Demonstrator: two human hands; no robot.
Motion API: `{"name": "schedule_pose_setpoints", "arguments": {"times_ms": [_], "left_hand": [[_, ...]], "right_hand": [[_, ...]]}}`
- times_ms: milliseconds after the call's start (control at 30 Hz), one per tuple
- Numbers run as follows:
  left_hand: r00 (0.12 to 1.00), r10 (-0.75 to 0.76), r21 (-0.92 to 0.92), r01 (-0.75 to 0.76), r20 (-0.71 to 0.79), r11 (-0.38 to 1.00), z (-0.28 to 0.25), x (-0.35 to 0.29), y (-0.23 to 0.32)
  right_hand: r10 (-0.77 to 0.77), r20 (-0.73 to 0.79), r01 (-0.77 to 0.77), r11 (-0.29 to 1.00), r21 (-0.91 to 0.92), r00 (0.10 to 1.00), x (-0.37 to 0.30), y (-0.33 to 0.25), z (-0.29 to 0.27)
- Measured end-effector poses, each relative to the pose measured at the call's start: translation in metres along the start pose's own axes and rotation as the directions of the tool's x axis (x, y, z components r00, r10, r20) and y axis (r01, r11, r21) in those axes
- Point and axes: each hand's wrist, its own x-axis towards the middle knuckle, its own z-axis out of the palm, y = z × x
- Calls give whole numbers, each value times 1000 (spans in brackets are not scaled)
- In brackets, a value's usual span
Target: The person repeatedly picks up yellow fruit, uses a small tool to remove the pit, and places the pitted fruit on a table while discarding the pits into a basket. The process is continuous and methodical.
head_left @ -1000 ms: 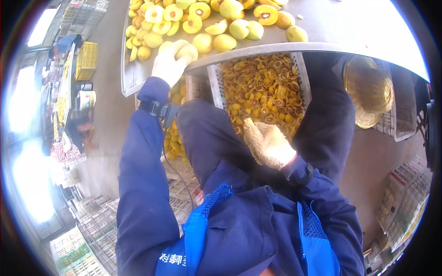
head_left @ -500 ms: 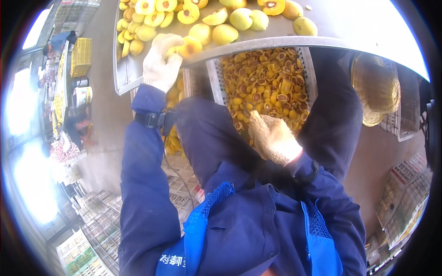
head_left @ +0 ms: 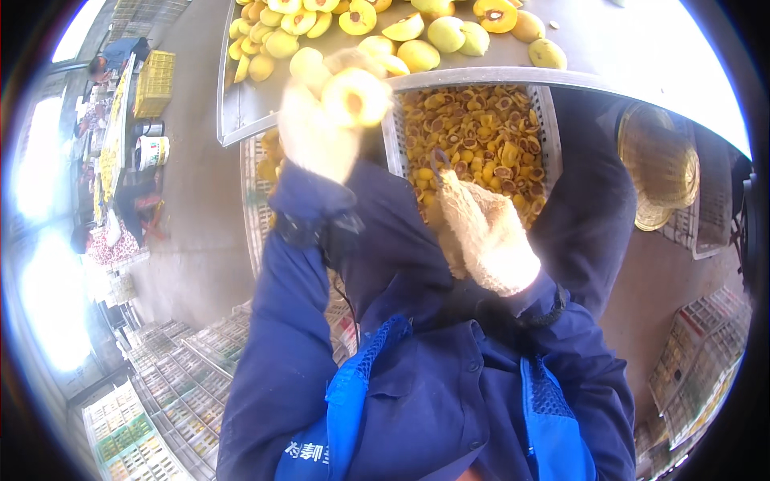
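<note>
Steel of a big metal table (head_left: pixel 241 112) fills the top of my view, and its far part is cut off by the round edge of the lens. Many yellow peach halves (head_left: pixel 425 36) lie on it, some whole-looking, some showing the pit hollow. Under the table edge I see a white perforated crate (head_left: pixel 547 120) full of small orange-yellow fruit pieces and pits (head_left: pixel 481 136); my right forearm hides its near side. To the right stands a woven basket (head_left: pixel 662 160), partly in shadow, and its content I cannot make out. Stacks of pale plastic trays (head_left: pixel 160 385) stand on the floor at the lower left, blurred by the lens.

My left hand (head_left: pixel 317 136), in a pale glove, is raised at the table edge and closed around one peach half (head_left: pixel 357 96), with the cut face and the pit hollow turned toward me. The picture is soft there, so single fingers are hard to separate.

My right hand (head_left: pixel 489 236), in a knitted glove, is over the crate, closed on a small dark pitting tool (head_left: pixel 439 163). Only its looped tip shows above the glove; the handle is hidden inside the fist. The tool and the peach half are near but apart.
</note>
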Motion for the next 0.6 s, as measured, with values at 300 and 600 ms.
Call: {"name": "schedule_pose_setpoints", "arguments": {"times_ms": [300,600], "left_hand": [[984,-161,-193,143,-80,971,50,-57,-27],[975,-152,-4,153,-164,988,61,-77,-38]], "right_hand": [[27,-75,-31,998,-51,997,4,-27,18],[-257,-12,226,869,-440,966,11,-5,11]]}}
